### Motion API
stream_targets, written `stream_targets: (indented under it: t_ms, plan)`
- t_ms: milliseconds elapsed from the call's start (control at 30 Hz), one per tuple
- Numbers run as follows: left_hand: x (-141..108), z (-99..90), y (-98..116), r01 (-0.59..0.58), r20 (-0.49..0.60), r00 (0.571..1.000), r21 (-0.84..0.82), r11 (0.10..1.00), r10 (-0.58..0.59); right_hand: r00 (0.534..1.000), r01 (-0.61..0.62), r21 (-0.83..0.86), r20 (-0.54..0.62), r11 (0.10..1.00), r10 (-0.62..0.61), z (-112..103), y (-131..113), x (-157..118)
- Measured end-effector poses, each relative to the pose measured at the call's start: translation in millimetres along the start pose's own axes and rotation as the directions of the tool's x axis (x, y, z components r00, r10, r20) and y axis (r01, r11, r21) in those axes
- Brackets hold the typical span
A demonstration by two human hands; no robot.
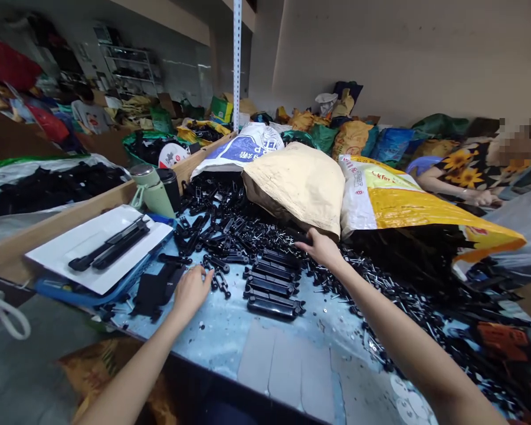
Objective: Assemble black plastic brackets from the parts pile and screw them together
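My right hand (324,249) pinches a dark elongated plastic piece (304,237) just below the mouth of a beige sack (298,183). Lower left, my left hand (193,290) rests over the table with its fingers slightly bent and thumb apart; nothing shows in its grasp. Small black link-shaped parts (221,282) lie right beside its fingertips, and flat black pieces (153,290) lie to its left. Between my hands, several long black plastic housings (274,286) are lined up in a stack-like row. Loose screws (287,239) and black parts cover the table behind them.
A white board (110,260) with two black bars sits on a blue basket at left, near a green bottle (153,188). A yellow-and-white sack (398,198) spills black parts at right. An orange-and-black power tool (504,342) lies lower right. Another person (469,171) works beyond.
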State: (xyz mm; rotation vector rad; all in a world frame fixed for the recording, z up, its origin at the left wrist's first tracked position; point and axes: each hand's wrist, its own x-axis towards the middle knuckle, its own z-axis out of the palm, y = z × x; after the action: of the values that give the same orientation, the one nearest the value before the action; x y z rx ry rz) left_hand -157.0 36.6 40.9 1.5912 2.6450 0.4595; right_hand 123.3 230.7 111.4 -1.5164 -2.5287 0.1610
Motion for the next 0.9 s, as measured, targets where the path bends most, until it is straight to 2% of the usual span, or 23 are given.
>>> stream_targets:
  t_ms: [67,133,200,333,400,467,567,667,700,767,833,900]
  plan:
    - [3,0.7,14,-0.009,-0.001,1.000,0.050,0.999,0.010,1.000,0.023,0.305,-0.006,0.952,-0.022,1,4,-38]
    - [10,1.2,28,-0.075,-0.010,0.997,0.132,0.988,0.077,0.999,0.026,0.577,0.007,0.816,-0.036,7,1,-74]
    - [20,0.3,36,-0.179,0.034,0.984,0.184,0.967,0.176,0.997,-0.011,0.762,0.055,0.647,-0.048,18,-8,-105]
    - [38,-8.5,34,-0.359,0.139,0.931,0.166,0.919,0.338,0.990,-0.091,0.949,0.118,0.302,-0.074,45,-26,-150]
    - [41,-16.5,27,-0.422,0.166,0.902,0.155,0.893,0.398,0.996,-0.064,0.971,0.076,0.230,-0.040,55,-23,-168]
    - [36,-24.8,22,-0.457,0.164,0.886,0.152,0.876,0.433,1.000,-0.019,0.959,0.014,0.284,0.021,60,-9,-186]
    - [14,-31.0,25,-0.524,0.034,0.852,0.066,0.849,0.523,0.999,0.006,0.843,-0.029,0.538,0.034,55,28,-212]
    - [-19,-24.5,42,-0.586,-0.070,0.810,-0.057,0.808,0.583,0.995,0.077,0.608,0.001,0.790,-0.097,44,54,-231]
    - [-28,-20.3,48,-0.579,-0.071,0.815,-0.065,0.813,0.575,0.989,0.116,0.518,0.014,0.847,-0.144,41,56,-234]
    - [-39,-11.3,58,-0.514,-0.083,0.857,-0.047,0.857,0.509,0.976,0.187,0.356,0.039,0.915,-0.215,40,50,-238]
    - [-39,-4.8,61,-0.400,-0.114,0.911,-0.014,0.916,0.396,0.967,0.229,0.261,0.050,0.938,-0.250,44,37,-237]
    - [-31,-2.6,60,-0.312,-0.092,0.945,0.044,0.949,0.315,0.964,0.244,0.223,0.047,0.944,-0.260,50,23,-234]
